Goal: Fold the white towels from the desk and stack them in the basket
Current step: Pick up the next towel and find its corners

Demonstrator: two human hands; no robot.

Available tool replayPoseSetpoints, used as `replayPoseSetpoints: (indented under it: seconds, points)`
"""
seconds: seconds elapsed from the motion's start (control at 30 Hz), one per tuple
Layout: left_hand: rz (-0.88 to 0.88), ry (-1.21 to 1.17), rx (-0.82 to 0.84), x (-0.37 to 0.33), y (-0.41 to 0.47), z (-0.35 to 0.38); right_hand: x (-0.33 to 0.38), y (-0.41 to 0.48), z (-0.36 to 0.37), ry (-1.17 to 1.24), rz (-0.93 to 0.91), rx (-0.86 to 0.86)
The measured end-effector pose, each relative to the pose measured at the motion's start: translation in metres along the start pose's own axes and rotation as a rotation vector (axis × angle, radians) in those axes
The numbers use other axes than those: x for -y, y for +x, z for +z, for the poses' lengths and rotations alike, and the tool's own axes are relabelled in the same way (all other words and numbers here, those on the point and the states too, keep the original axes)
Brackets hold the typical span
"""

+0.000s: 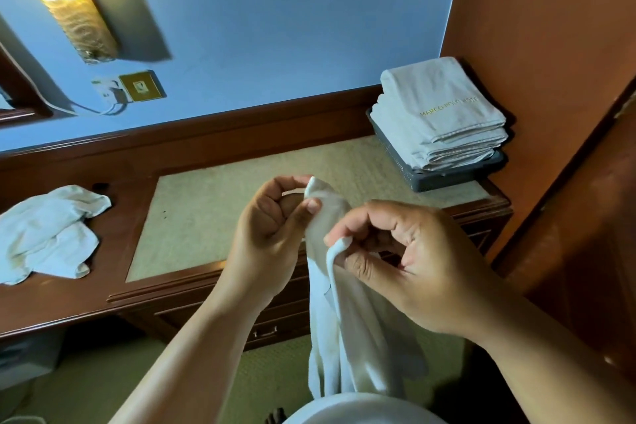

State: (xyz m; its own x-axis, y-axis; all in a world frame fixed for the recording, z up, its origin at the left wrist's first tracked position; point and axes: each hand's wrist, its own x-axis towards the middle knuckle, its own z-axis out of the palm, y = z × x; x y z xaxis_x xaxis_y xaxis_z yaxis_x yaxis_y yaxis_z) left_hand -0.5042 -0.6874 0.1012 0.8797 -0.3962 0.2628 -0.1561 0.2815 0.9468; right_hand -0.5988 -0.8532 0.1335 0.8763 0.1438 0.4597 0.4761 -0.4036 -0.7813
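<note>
Pinching a limp white towel point(339, 320) with my left hand point(272, 231) and right hand point(406, 258), soft cloth hanging in folds. Crisp folded towels point(444, 113) fill the dark mesh basket point(447, 179); a crumpled one point(48, 234) lies on the wooden desk point(69, 303).

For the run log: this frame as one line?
held towel: hanging, unfolded | left hand: pinches its corner | right hand: pinches its edge | basket: folded stack inside | desk: crumpled towel at left

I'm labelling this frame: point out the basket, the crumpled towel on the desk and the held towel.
basket point(454, 178), head view, dark front wall.
crumpled towel point(48, 234), head view, its middle.
held towel point(347, 320), head view, hanging part.
</note>
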Motion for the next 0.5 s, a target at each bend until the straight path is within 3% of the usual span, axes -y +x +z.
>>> replayPoseSetpoints:
  seconds: [0.13,0.27,0.5]
  points:
    - [-0.016,-0.050,0.052,0.003,-0.009,0.008,-0.002,0.004,-0.001,-0.261,-0.106,-0.210]
    - [-0.005,-0.095,0.038,-0.002,-0.014,0.020,-0.004,0.006,-0.003,-0.339,-0.103,-0.380]
    - [-0.013,-0.166,0.005,0.000,-0.018,0.029,-0.006,0.009,-0.007,-0.283,0.010,-0.391]
